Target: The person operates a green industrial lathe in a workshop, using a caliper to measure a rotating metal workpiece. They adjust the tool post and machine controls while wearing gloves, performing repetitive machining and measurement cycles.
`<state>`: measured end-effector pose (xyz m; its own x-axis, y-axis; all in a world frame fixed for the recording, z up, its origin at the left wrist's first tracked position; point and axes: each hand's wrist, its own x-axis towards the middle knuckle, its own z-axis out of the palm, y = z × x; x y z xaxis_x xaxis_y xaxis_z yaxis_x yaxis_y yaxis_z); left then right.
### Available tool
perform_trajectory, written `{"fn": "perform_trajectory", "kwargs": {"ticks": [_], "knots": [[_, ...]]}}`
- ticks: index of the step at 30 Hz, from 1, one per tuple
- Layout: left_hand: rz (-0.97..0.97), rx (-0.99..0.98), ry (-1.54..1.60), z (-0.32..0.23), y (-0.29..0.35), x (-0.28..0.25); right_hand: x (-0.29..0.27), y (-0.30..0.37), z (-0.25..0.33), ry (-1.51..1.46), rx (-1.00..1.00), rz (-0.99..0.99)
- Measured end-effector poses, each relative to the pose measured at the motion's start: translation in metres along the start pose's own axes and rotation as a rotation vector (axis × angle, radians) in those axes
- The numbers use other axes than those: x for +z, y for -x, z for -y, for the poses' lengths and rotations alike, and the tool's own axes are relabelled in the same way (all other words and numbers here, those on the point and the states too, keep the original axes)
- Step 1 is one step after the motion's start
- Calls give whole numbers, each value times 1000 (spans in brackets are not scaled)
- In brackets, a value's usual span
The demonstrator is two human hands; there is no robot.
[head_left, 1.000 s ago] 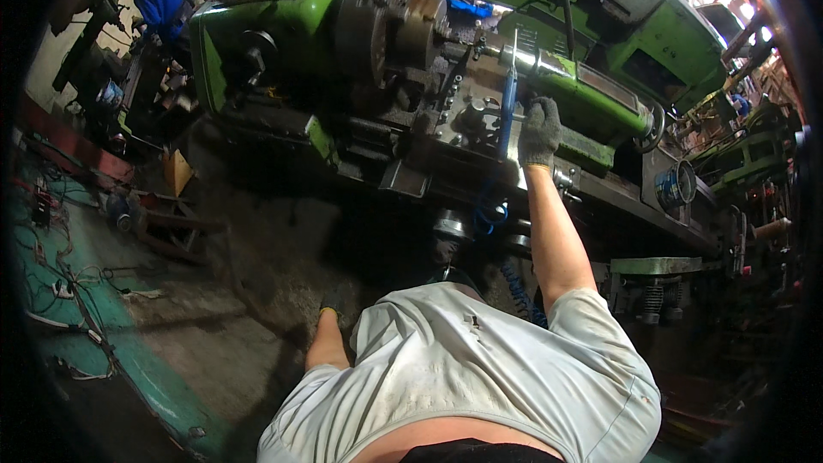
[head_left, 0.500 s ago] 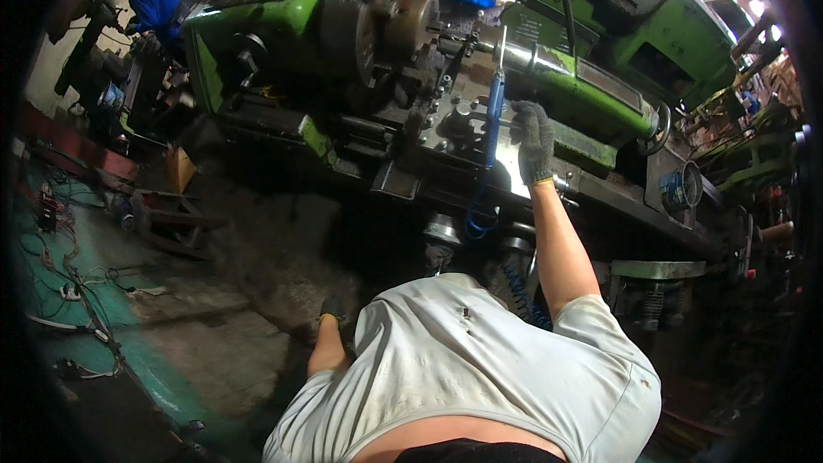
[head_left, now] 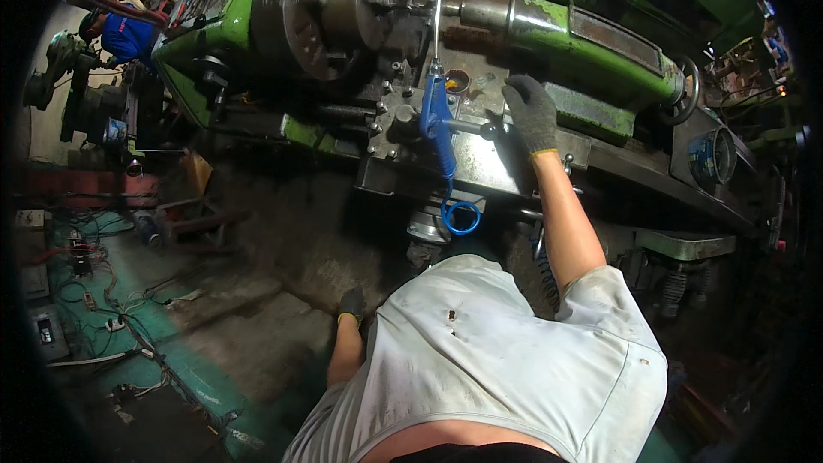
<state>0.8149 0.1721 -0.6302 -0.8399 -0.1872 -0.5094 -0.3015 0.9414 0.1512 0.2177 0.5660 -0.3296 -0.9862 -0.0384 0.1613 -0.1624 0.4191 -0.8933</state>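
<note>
A blue air blow gun (head_left: 437,111) lies at nine o'clock from the person's right hand (head_left: 530,116), apart from it, over the tool post (head_left: 403,116) of a green metalworking lathe (head_left: 484,47). Its thin nozzle points to twelve o'clock, and a blue coiled hose (head_left: 464,218) loops below its handle, toward six. Between gun and hand, at about eight o'clock from the hand, is the round knob (head_left: 489,131) of the tool-post lever; whether glove and knob touch is unclear.

The right arm reaches up from five o'clock, bare from sleeve to wrist. The hand wears a dark grey knit glove, back uppermost, fingers loosely bent toward eleven, with nothing visible in its grasp. The left hand (head_left: 351,303), also gloved, hangs beside the body between seven and eight o'clock from the right; whether its fingers are curled cannot be told.

Also from the right hand, a small round cup (head_left: 456,81) sits at ten o'clock, the lathe chuck (head_left: 296,13) farther off near ten, and a handwheel (head_left: 686,90) and blue bucket (head_left: 711,157) near three. A co-worker in a blue top (head_left: 129,39) is far off toward nine.
</note>
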Motion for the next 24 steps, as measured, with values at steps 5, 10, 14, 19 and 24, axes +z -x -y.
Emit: {"fn": "perform_trajectory", "kwargs": {"ticks": [5,10,14,19,24], "knots": [[-130,47,-114,-7,-1,-3,24,-20,25,153,-210,204],[4,-105,8,-22,7,-3,42,-54,52,355,-481,466],[22,-164,92,-41,21,0,66,-89,57,524,-539,698],[18,-243,188,-69,44,13,95,-94,33,547,-549,696],[-12,-309,265,-83,58,27,60,-79,56,525,-508,588]]}}
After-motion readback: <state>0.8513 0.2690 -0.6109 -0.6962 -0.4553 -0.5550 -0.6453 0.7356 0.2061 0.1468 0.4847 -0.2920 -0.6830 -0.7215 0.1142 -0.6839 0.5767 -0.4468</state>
